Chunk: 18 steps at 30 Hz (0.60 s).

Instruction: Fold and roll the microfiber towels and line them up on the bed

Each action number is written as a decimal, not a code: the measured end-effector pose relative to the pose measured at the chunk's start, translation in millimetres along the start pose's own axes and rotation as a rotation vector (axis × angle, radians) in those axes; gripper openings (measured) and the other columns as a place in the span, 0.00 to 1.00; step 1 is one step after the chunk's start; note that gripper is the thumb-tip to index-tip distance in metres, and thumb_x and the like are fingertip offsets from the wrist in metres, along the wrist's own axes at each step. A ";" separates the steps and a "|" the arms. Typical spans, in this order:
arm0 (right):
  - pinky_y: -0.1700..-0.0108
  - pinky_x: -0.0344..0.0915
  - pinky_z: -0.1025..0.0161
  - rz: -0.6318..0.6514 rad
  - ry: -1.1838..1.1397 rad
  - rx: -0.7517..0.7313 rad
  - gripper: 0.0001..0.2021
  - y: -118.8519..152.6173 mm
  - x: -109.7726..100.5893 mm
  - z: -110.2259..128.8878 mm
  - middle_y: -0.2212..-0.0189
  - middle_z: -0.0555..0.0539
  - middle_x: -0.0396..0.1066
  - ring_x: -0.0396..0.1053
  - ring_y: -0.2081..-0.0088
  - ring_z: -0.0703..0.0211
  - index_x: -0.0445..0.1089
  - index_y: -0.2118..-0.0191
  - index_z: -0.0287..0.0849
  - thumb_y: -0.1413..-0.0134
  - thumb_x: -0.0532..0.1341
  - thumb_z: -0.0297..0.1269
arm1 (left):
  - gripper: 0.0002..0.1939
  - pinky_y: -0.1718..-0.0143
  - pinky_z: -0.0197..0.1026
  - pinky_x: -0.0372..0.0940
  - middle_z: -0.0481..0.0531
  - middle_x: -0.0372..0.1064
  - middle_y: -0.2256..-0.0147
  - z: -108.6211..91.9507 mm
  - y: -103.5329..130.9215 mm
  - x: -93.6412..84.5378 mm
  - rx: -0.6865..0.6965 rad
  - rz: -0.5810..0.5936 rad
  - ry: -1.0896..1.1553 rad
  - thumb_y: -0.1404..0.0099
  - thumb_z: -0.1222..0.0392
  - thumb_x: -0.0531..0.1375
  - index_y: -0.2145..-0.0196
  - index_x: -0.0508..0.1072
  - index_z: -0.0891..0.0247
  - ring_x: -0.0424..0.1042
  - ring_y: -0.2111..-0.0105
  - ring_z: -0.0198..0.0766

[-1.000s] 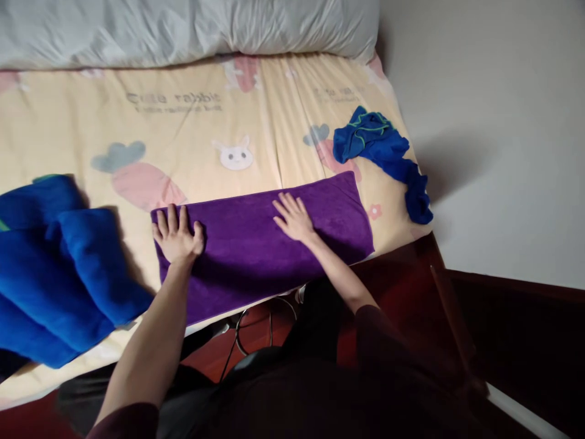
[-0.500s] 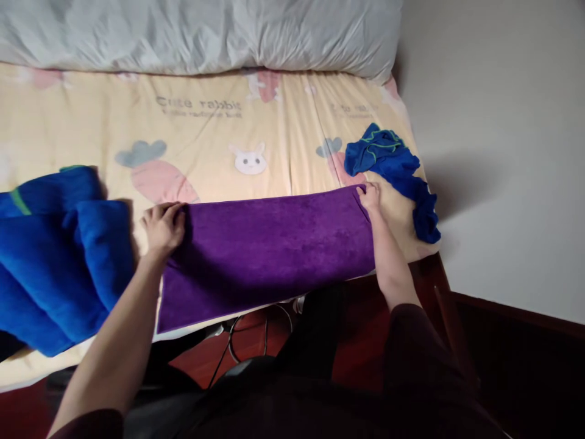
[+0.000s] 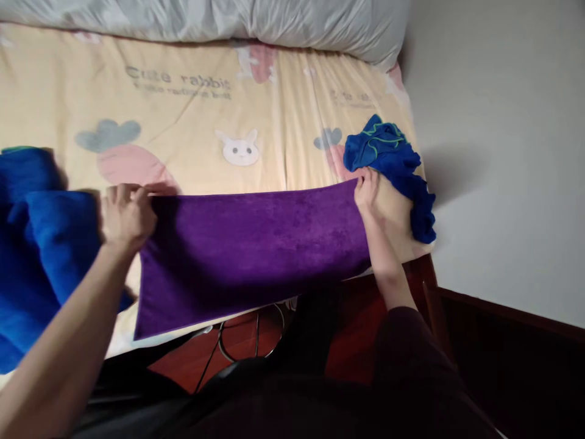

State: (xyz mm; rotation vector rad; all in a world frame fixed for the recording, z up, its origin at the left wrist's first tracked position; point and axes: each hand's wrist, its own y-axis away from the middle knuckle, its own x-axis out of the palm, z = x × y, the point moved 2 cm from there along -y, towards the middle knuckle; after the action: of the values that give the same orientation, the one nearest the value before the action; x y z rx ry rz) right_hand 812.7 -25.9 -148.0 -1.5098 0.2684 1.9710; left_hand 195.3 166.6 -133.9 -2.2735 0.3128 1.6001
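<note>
Purple cloth: it is lying as a long strip along the near edge of the bed; the purple cloth (image 3: 256,244) is covering part of the rabbit-print sheet (image 3: 192,146), its lower left corner reaching the mattress edge
Left hand: the left hand (image 3: 127,213) is closing its curled fingers on the upper left corner; their undersides are staying hidden
Right hand: the right hand (image 3: 367,190) is pinching the upper right corner between thumb and fingertips, just beside the crumpled blue cloth (image 3: 388,152)
Upper edge: it is running nearly straight between the hands; the step in hand is seemingly stretching and squaring this edge
Next move: it is probably calling for an even pull, with both corners staying gripped and level; the lower left corner is looking skewed and may be needing alignment
Against half a second ago: the left hand is sitting farther left of the printed carrot (image 3: 137,164); more of the upper edge is showing between the hands; the camera is also viewing from a slightly different angle
Against a second ago: the hands are gripping corners now, instead of pressing flat on the fabric
</note>
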 end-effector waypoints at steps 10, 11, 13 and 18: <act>0.23 0.36 0.34 0.294 0.175 -0.100 0.32 50.5 -8.5 -16.7 0.21 0.38 0.41 0.36 0.20 0.48 0.46 0.21 0.38 0.22 0.40 0.45 | 0.40 0.25 0.68 0.31 0.70 0.38 0.23 -18.9 47.7 16.7 -0.111 0.111 0.108 0.22 0.43 0.46 0.25 0.52 0.77 0.36 0.22 0.58; 0.23 0.35 0.34 0.283 0.187 -0.118 0.32 58.7 -11.6 -14.4 0.20 0.38 0.39 0.35 0.20 0.47 0.45 0.21 0.37 0.22 0.41 0.45 | 0.40 0.25 0.69 0.30 0.70 0.36 0.23 -19.4 52.7 14.2 -0.110 0.127 0.108 0.22 0.44 0.46 0.25 0.51 0.78 0.33 0.22 0.58; 0.22 0.33 0.35 0.278 0.193 -0.188 0.33 92.6 -18.3 -8.9 0.20 0.39 0.36 0.33 0.20 0.46 0.44 0.21 0.37 0.22 0.41 0.46 | 0.39 0.25 0.68 0.30 0.69 0.34 0.22 -25.1 81.1 8.9 -0.091 0.137 0.099 0.21 0.44 0.45 0.24 0.51 0.76 0.30 0.22 0.57; 0.21 0.37 0.42 0.344 0.172 -0.183 0.33 202.2 -39.4 -39.1 0.20 0.42 0.40 0.36 0.20 0.51 0.46 0.20 0.41 0.23 0.40 0.47 | 0.37 0.23 0.62 0.36 0.67 0.39 0.22 -34.5 206.3 5.7 -0.138 0.121 0.074 0.21 0.45 0.45 0.24 0.54 0.73 0.36 0.22 0.54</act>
State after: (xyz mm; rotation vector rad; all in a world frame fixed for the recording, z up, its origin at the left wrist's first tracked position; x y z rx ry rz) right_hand 729.8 -217.7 -166.7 -1.8572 0.4575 2.1787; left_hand 150.9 -36.2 -159.6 -2.4648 0.3756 1.6458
